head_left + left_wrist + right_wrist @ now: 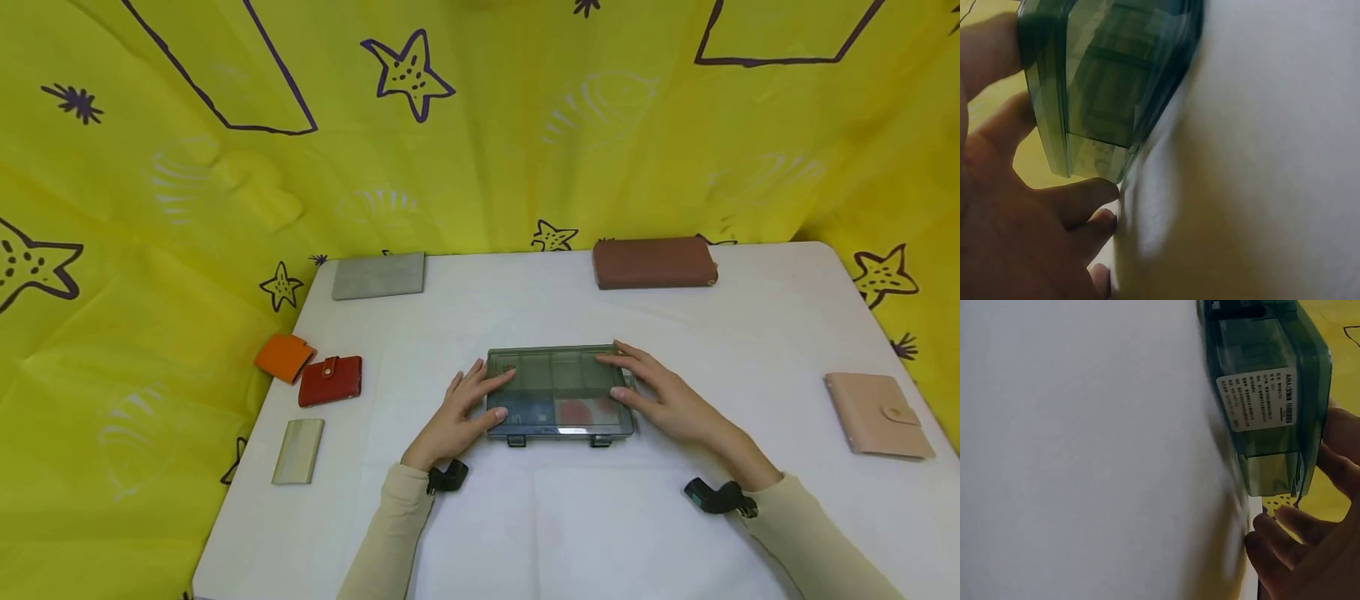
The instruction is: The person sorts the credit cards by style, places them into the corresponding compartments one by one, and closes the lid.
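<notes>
A see-through green plastic compartment box (553,379) lies closed on the white table, two latches along its near side. Something blue and something reddish show dimly through its lid. My left hand (459,417) rests at the box's left end, thumb and index finger on the lid. On the right end, the thumb and a finger of my right hand (675,407) touch the lid. In the left wrist view the other fingers of the left hand (1016,194) lie beside the box's end wall. A white printed label (1259,400) on the box shows in the right wrist view.
Along the far edge lie a grey wallet (378,276) and a brown long wallet (656,263). At the left are an orange wallet (285,357), a red snap wallet (331,381) and a pale flat case (297,451). A beige wallet (877,414) lies far right.
</notes>
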Demonstrator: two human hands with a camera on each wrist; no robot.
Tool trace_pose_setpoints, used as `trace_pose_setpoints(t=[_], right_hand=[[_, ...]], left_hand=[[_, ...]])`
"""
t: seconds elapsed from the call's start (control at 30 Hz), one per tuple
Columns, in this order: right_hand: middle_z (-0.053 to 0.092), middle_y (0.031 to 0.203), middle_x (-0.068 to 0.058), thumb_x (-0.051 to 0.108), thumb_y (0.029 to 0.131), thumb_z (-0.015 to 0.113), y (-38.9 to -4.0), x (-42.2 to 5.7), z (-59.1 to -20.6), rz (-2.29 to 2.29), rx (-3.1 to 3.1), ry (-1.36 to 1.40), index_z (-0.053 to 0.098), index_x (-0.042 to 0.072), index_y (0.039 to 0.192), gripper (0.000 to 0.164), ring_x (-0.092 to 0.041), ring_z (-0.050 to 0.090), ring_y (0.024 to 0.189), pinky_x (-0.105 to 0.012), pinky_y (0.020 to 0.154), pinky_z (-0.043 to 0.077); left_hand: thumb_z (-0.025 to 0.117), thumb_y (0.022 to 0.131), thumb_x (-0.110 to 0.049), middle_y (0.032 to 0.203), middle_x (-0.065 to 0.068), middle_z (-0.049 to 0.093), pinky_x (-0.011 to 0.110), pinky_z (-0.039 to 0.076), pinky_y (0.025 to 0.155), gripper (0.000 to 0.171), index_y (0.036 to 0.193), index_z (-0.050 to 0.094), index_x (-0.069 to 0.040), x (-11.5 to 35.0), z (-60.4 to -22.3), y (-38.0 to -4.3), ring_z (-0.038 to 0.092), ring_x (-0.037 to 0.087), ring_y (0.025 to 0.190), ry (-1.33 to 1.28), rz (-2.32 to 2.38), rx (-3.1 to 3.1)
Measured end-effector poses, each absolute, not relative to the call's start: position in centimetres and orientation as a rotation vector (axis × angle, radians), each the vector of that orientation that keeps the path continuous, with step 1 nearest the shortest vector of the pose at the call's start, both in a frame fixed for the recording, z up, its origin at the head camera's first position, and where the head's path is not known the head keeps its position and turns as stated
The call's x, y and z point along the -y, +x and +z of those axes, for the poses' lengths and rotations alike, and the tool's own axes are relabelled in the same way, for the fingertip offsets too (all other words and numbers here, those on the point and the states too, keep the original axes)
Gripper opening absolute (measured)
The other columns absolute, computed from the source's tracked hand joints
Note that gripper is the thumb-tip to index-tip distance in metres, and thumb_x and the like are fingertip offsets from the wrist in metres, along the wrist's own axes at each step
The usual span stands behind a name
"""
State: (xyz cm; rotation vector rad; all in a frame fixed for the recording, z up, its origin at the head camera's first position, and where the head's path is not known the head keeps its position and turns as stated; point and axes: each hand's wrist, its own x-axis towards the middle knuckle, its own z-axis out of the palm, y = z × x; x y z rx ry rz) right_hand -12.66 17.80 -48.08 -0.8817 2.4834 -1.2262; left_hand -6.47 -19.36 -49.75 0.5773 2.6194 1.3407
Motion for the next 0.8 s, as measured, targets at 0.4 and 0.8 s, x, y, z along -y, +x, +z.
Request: trace_pose_setpoints(t=[0.4,0.8], right_hand=[[0.003,0.175,-0.027,0.009,0.082,0.087,-10.0,-17.2,-48.3,-1.094,-2.456,-0.94,0.027,0.026,0.169,0.107,-0.06,0.021,0.155,-0.076,0.109,0.043],[0.015,0.166,-0.043,0.008,0.078,0.087,-9.4,-15.6,-48.3,-0.797,-2.699,-0.964,0.019,0.023,0.17,0.115,-0.063,0.038,0.145,-0.072,0.105,0.05]], left_hand=[[0.074,0.095,-0.038,0.178,0.013,0.016,0.063,-0.005,0.133,0.084,0.168,0.035,-0.026,19.5,-49.9,-5.9,0.002,0.037,0.167,0.664,1.332,-2.579],[0.079,0.078,-0.017,0.175,0.014,0.026,0.066,0.004,0.132,0.104,0.168,0.028,-0.027,18.6,-50.4,-5.9,0.007,0.038,0.166,0.654,1.094,-2.737]])
